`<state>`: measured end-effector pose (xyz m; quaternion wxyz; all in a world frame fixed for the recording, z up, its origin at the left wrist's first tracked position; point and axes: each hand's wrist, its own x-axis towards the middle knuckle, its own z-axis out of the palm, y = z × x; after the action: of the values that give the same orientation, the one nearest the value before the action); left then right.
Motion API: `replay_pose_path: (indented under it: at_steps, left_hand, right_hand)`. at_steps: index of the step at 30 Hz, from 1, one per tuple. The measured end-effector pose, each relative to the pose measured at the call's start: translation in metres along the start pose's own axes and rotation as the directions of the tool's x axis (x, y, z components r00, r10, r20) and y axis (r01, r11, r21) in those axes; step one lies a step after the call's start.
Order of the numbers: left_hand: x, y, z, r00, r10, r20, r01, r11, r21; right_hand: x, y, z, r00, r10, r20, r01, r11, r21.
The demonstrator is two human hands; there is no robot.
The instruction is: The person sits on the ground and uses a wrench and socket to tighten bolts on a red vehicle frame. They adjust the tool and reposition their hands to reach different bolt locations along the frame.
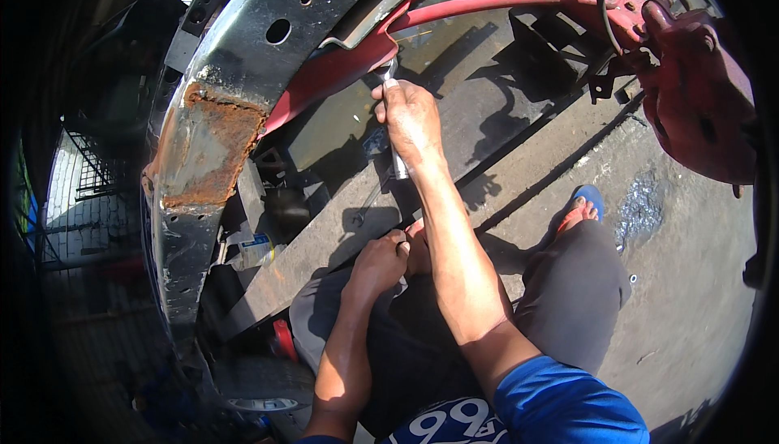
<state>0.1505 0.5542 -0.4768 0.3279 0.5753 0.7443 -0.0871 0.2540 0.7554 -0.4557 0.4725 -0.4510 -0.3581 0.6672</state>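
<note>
My right hand (410, 124) is closed round a metal wrench (398, 165), its head (385, 68) up against a red bracket (329, 87) beneath the curved black frame rail (272, 6). The rail has a rusty patch (207, 144). My left hand (377, 261) is lower, near my foot and trouser legs, fingers curled; what they hold, if anything, is hidden. A loose open-ended spanner (367, 205) lies on a concrete-grey beam (308, 261) just above it.
Red suspension parts (690, 103) with a hose hang at the upper right. A red tube (479, 2) crosses the top. Dark metal pieces and a small container (256, 249) lie under the rail. A wet patch (637, 209) marks the concrete floor at the right.
</note>
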Motion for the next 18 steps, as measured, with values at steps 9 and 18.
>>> replay_pose_path:
  at_steps: [9, 18]
  left_hand:
    - [-0.005, 0.019, 0.002, 0.991, -0.132, 0.024, 0.132, 0.991, 0.008]
    - [-0.006, 0.016, -0.003, 0.994, -0.111, 0.007, 0.111, 0.994, 0.004]
  right_hand:
    - [0.019, 0.039, -0.009, 0.902, -0.071, 0.427, -0.159, 0.863, 0.480]
    - [0.017, 0.021, -0.033, 0.926, -0.061, 0.373, -0.125, 0.881, 0.456]
